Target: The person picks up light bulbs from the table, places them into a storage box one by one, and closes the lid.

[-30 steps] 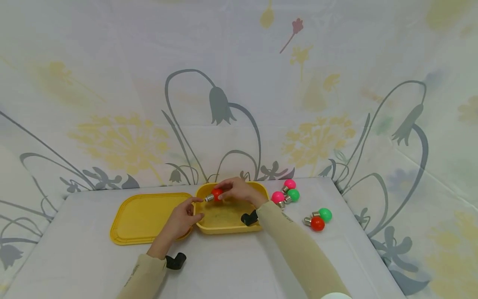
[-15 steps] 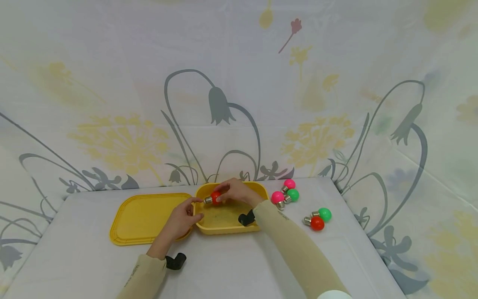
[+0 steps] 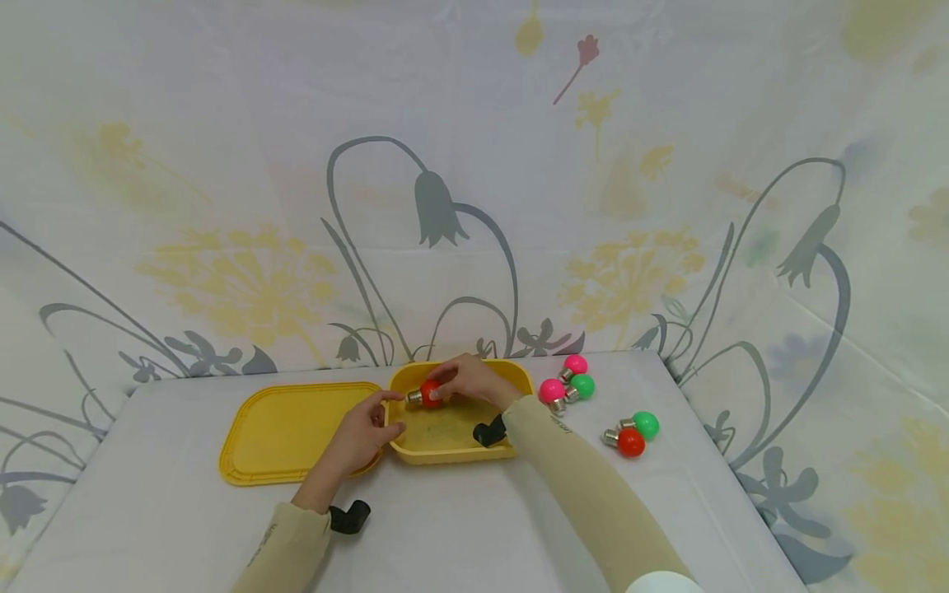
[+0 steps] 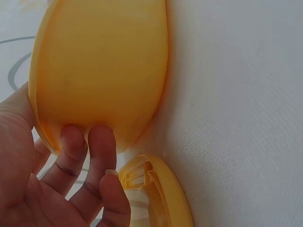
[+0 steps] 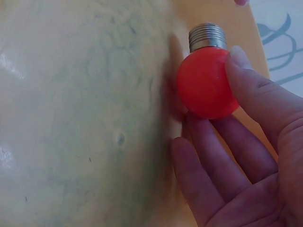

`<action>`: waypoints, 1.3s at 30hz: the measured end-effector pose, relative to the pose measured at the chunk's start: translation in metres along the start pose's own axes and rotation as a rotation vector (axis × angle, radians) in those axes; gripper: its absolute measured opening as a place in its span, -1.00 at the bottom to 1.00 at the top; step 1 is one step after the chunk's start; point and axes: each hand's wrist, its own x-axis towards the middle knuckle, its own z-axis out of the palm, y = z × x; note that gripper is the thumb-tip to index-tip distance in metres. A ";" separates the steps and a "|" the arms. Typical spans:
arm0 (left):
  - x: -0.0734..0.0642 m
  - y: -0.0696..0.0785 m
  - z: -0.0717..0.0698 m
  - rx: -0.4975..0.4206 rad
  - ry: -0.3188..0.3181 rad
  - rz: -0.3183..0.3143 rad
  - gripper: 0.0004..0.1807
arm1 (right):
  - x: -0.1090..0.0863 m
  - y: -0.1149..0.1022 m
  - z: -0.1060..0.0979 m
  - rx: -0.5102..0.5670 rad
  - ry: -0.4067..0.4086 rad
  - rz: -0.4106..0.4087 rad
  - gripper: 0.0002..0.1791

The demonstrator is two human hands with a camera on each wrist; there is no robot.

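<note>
My right hand (image 3: pixel 474 380) pinches a red light bulb (image 5: pixel 208 82) inside a yellow plastic box (image 3: pixel 452 456). The bulb lies sideways, its metal screw base pointing left in the head view. In the right wrist view, the thumb and fingers hold its round red part close to the box wall. My left hand (image 3: pixel 358 434) grips the left end of the box; the left wrist view shows fingertips against the outer wall (image 4: pixel 99 71). Partly under that hand lies a flat yellow lid (image 3: pixel 289 432).
Right of the box, two pink bulbs (image 3: pixel 552 391) and a green bulb (image 3: pixel 583 386) lie together. Nearer the right edge, another green bulb (image 3: pixel 646 426) touches a second red bulb (image 3: pixel 631 444). A patterned cloth hangs behind the white table (image 3: pixel 460 527).
My right hand has lowered the red bulb slightly toward the left side of the box. The left hand has kept its place, and the other bulbs have not moved.
</note>
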 end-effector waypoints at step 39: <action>0.000 0.001 0.003 -0.050 0.015 -0.027 -0.53 | -0.004 0.002 -0.009 0.048 -0.009 -0.060 -0.65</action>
